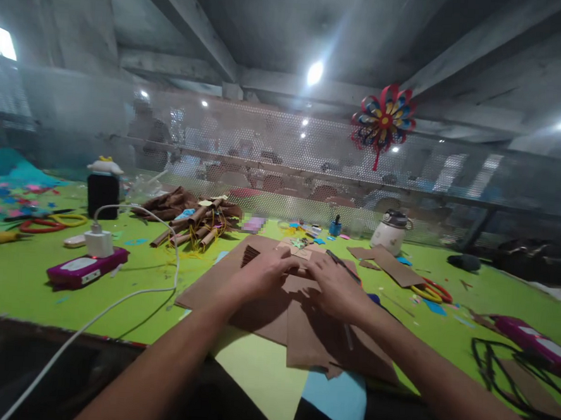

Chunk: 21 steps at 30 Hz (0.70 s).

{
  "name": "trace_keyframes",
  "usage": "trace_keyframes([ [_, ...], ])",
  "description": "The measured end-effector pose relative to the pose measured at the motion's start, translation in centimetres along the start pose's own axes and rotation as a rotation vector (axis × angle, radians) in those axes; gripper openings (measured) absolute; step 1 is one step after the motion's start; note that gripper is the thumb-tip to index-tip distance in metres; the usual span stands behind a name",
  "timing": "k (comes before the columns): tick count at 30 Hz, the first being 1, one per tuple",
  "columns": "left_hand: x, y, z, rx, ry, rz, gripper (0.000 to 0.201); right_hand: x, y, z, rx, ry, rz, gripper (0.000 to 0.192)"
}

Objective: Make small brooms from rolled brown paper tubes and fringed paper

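Both hands are close together over large sheets of brown kraft paper (264, 323) at the table's near edge. My left hand (270, 271) has its fingers bent down on a narrow folded piece of brown kraft paper (300, 273). From the other side, my right hand (332, 284) grips the same piece with curled fingers; the fingertips are partly hidden. Just left of my left hand sits a stack of pleated brown paper (250, 255). A dark pen-like tool (343, 266) lies behind my right hand. Yellow paper (256, 367) and blue paper (338, 397) hang below the brown sheets.
To the left, a purple power strip (89, 268) carries a white charger (98, 242) with a trailing cable. Rolled brown paper (199, 221) is heaped behind. A white bottle (389, 232), scissors (434, 290) and another purple strip (536, 343) are at right. A mesh partition (283, 159) borders the green table.
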<state>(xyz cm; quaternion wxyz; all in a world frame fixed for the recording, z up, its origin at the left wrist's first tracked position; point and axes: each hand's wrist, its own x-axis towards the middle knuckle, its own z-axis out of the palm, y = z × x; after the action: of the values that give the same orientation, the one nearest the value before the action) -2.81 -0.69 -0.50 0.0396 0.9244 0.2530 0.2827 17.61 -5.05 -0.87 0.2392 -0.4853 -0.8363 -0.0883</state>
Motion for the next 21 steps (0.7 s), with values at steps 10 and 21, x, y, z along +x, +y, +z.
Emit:
trace_keyframes([
  [10, -0.3, -2.2, -4.1, 0.192, 0.885, -0.243, 0.042, 1.1, 4.8, 1.5, 0.461, 0.079, 0.194, 0.03],
  [21, 3.3, -1.8, -3.5, -0.858, 0.643, -0.443, 0.06, 0.4, 4.8, 1.8, 0.912, 0.155, 0.225, 0.03],
])
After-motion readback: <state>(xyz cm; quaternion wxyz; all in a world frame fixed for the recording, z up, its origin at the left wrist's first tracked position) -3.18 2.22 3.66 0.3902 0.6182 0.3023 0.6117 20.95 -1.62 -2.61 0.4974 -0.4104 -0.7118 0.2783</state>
